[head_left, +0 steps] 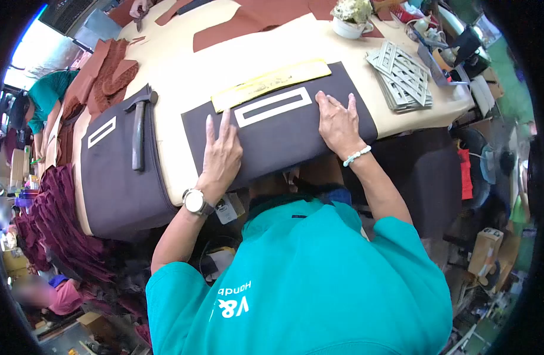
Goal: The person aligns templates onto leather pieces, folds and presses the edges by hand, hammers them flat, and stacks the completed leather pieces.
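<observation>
A dark fabric panel [269, 151] lies flat before me, with a white rectangular frame [243, 117] on it. Along the panel's far edge rests a yellow strip [272, 84] with dark marks. My left hand [221, 154], wearing a watch, lies on the panel with fingers apart, its fingertips near the strip's left end and the frame. On the other side, my right hand [341, 125], wearing a beaded bracelet, rests with spread fingers just right of the frame. Neither hand grips anything. Whether the fingertips press on the frame is hard to tell.
To the left, a hammer [139, 136] lies on folded dark fabric [121, 183] beside another white frame [102, 131]. Stacked pale frames [402, 77] and a white cup [349, 28] stand at right. Brown pieces [248, 26] lie at the back. Co-workers are at left.
</observation>
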{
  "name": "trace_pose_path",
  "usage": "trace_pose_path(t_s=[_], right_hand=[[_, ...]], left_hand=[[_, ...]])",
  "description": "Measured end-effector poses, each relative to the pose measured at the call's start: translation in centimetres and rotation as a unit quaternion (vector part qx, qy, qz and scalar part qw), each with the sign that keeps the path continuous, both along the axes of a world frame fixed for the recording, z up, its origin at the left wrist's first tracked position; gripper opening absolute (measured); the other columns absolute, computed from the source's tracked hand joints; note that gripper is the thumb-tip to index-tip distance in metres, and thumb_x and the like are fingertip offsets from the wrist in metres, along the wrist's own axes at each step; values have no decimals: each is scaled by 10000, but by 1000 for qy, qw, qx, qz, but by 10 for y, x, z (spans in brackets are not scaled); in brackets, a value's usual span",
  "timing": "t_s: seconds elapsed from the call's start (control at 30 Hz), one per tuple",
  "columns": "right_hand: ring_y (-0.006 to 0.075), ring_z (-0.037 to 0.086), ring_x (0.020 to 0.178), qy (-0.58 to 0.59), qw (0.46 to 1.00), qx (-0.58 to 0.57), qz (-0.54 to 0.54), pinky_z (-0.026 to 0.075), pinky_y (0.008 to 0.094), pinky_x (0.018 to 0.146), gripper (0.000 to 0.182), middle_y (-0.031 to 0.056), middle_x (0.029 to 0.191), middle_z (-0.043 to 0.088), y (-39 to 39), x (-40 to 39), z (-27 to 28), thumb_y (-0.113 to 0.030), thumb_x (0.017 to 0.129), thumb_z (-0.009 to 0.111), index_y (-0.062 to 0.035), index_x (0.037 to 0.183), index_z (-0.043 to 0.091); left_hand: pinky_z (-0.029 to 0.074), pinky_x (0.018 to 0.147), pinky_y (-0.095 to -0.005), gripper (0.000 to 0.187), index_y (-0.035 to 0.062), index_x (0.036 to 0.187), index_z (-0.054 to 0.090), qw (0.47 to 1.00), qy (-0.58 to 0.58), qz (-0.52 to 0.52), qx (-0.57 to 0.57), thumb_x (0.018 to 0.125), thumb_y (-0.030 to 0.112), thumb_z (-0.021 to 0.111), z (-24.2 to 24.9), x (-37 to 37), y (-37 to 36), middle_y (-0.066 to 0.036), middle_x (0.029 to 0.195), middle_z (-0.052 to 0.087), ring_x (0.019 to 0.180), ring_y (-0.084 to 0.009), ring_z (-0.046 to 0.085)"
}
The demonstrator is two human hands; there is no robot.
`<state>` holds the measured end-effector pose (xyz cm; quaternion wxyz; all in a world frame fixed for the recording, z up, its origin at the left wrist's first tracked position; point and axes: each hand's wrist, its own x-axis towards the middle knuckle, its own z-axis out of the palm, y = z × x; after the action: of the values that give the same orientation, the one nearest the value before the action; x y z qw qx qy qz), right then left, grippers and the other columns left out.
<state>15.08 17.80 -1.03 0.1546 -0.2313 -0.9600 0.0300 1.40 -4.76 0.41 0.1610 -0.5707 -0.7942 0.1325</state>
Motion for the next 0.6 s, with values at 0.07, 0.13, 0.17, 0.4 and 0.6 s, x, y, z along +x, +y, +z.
trace_pose_path(t_s=[0.07,0.13,0.17,0.4,0.6], right_hand=[[298,616,949,-36,993,-109,0,305,535,996,330,197,975,640,10,-5,21,-103,857,404,-22,1157,516],[309,616,916,-39,990,-137,-4,337,490,975,307,178,933,645,20,-23,36,-166,862,452,-61,1135,544],[297,603,961,-16,993,-117,7,339,475,975,311,167,984,641,21,-33,39,-190,862,478,-63,1138,548],[251,448,1198,-26,992,0,126,275,576,987,302,96,1279,496,42,-104,-10,-326,899,466,-245,1164,587],[342,451,1152,20,994,90,-67,312,522,963,446,172,1246,495,115,-90,-10,-296,861,481,-49,1231,506]], left_hand=[[184,1058,-593,235,-30,931,625,999,-8,39,15,735,65,536,1,-5,-14,-173,1030,535,1281,-333,332],[211,1038,-593,251,-8,986,613,988,-86,108,68,766,74,523,14,-7,-29,-174,1060,528,1273,-343,340],[224,1028,-592,260,3,1013,607,977,-125,141,95,781,79,517,18,-10,-33,-175,1075,524,1268,-349,343],[194,1022,-608,533,112,1359,376,901,-195,322,217,915,401,442,-29,-7,-29,-218,1401,306,1309,-417,241],[162,1028,-618,532,115,1366,371,865,-174,347,318,915,390,440,-33,-6,-31,-246,1403,291,1314,-427,229]])
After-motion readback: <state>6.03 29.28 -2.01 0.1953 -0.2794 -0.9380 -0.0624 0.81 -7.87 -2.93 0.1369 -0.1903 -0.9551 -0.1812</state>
